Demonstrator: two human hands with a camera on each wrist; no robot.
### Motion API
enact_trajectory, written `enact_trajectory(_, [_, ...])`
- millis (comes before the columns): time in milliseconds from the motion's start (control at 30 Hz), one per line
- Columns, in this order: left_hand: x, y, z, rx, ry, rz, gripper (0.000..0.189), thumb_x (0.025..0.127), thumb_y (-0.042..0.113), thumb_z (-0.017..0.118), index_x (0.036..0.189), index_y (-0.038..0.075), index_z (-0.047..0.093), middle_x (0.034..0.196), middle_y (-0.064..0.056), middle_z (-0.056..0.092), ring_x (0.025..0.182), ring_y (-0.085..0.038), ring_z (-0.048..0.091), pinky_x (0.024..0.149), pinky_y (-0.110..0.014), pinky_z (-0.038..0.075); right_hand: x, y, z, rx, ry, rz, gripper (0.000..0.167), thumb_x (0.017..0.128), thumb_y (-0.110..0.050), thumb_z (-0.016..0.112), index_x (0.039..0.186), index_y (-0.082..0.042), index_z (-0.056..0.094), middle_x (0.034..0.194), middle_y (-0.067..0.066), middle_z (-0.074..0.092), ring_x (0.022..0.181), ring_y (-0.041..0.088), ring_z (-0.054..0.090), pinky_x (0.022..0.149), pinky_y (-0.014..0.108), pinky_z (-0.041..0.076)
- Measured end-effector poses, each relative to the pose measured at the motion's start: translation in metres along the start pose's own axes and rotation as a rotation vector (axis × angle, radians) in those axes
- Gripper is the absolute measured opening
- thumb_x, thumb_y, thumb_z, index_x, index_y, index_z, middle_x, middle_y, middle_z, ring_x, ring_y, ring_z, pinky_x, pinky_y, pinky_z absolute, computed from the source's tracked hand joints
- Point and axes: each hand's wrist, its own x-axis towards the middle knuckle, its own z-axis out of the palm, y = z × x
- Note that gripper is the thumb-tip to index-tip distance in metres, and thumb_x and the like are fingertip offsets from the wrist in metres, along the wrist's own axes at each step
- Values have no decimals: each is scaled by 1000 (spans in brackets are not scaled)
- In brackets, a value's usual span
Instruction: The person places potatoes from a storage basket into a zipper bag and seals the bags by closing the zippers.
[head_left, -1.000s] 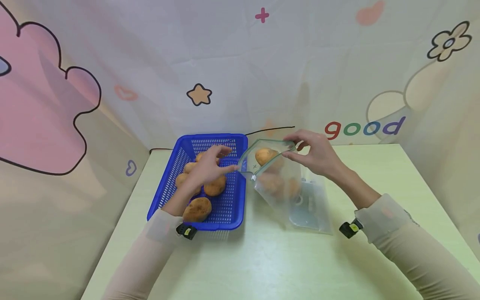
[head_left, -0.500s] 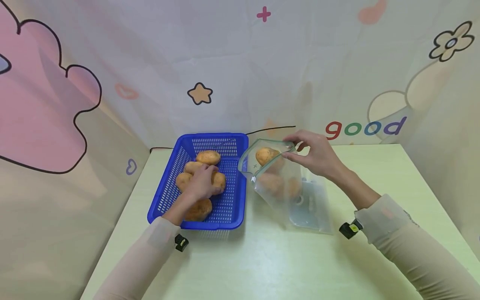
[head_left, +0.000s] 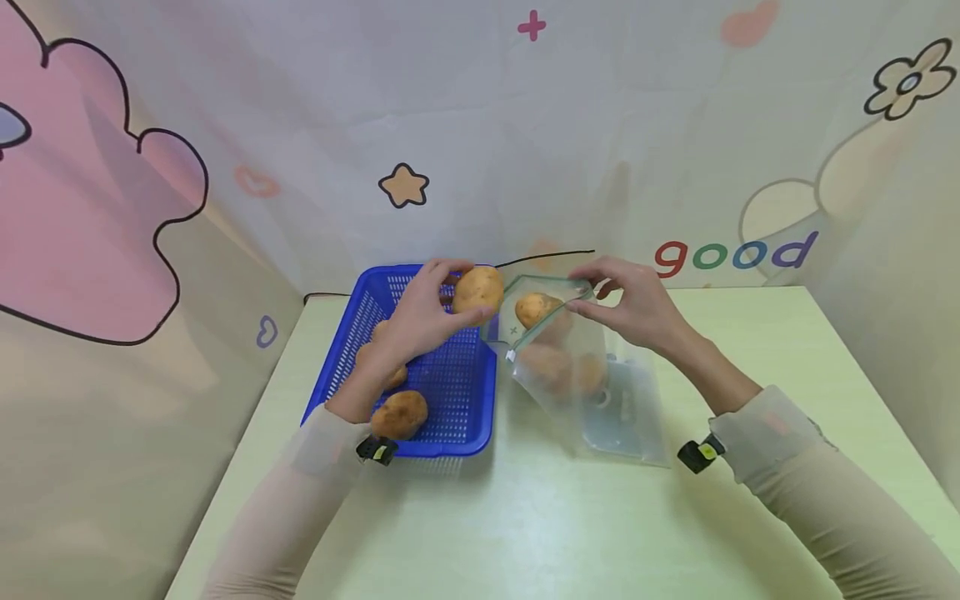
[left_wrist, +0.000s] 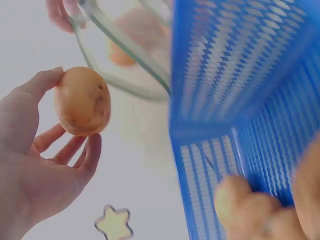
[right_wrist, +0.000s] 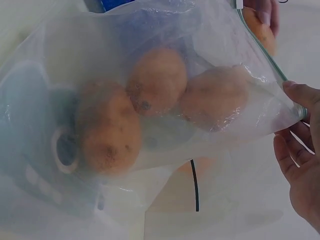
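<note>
My left hand (head_left: 426, 315) holds a potato (head_left: 478, 292) between thumb and fingers, above the right rim of the blue basket and just left of the bag's mouth. In the left wrist view the same potato (left_wrist: 83, 101) is pinched at the fingertips. With thumb and fingers, my right hand (head_left: 632, 302) pinches the right edge of a clear zip bag (head_left: 551, 400), whose green-edged mouth gapes toward the left hand. Through the bag's cloudy side, the right wrist view shows 3 potatoes (right_wrist: 109, 131). The blue basket (head_left: 450, 408) still has several potatoes (head_left: 400, 415), partly hidden by the left forearm.
Basket and bag rest side by side on a pale green table (head_left: 480, 533). Behind them hangs a printed cloth (head_left: 495, 150), close to the table's far edge. A bluish flat patch (head_left: 618, 408) shows through the lower bag.
The left hand went down into the basket, took a potato, and lifted it up and right to the bag's mouth. The right hand keeps its place on the bag.
</note>
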Motion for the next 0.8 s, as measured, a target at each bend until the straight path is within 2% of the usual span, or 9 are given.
enact_trajectory(100, [6,12,11,-23,-31,24,72,91,41,85,148,8,56,141,-10,54,121,-26,62,95,-36,59,1,1,0,-7,0,10,36,86,-9,90,118,-4,76,109,7,78,93,19,70,78,34,60])
enact_trajectory(167, [7,14,20,-21,-48,19,72,92,42,85,148,8,55,139,-10,54,119,-26,62,92,-37,60,2,1,1,-12,-3,14,35,86,-10,90,118,-4,76,109,7,78,93,19,70,78,36,60])
enact_trajectory(333, [6,10,32,-33,-46,-15,73,92,41,85,148,7,54,136,-11,53,114,-27,63,91,-40,61,5,0,2,-6,-18,9,34,88,-10,89,119,-3,76,110,8,77,94,20,70,78,42,61])
enact_trajectory(400, [4,7,32,-45,-62,-23,74,93,43,84,150,7,52,139,-12,53,118,-27,63,94,-41,61,5,-1,2,-7,-20,4,35,87,-10,89,119,-3,76,110,8,77,93,20,69,78,41,61])
enact_trajectory(533, [0,0,27,-31,-172,-22,78,96,48,78,157,11,47,151,-11,50,134,-29,56,105,-42,56,3,0,0,-12,-11,-5,35,86,-8,90,117,-3,76,108,7,78,91,19,69,76,37,61])
enact_trajectory(600, [-2,-4,21,11,-242,-25,79,97,49,76,161,14,43,156,-9,46,141,-30,51,108,-43,53,2,0,0,-17,-8,-12,35,85,-8,90,117,-3,76,107,6,78,90,19,69,76,36,61])
enact_trajectory(700, [-2,-9,13,37,-341,-38,82,97,40,77,164,17,37,161,-9,42,146,-33,45,112,-50,49,2,1,-1,-20,-4,-23,33,86,-7,89,116,-3,77,106,6,78,90,19,70,76,35,60])
enact_trajectory(800, [-2,-16,11,21,-413,-69,90,95,31,81,167,14,29,165,-12,38,149,-37,41,115,-53,45,1,1,-1,-22,-2,-25,32,86,-7,89,116,-4,77,105,5,77,89,18,70,75,34,60])
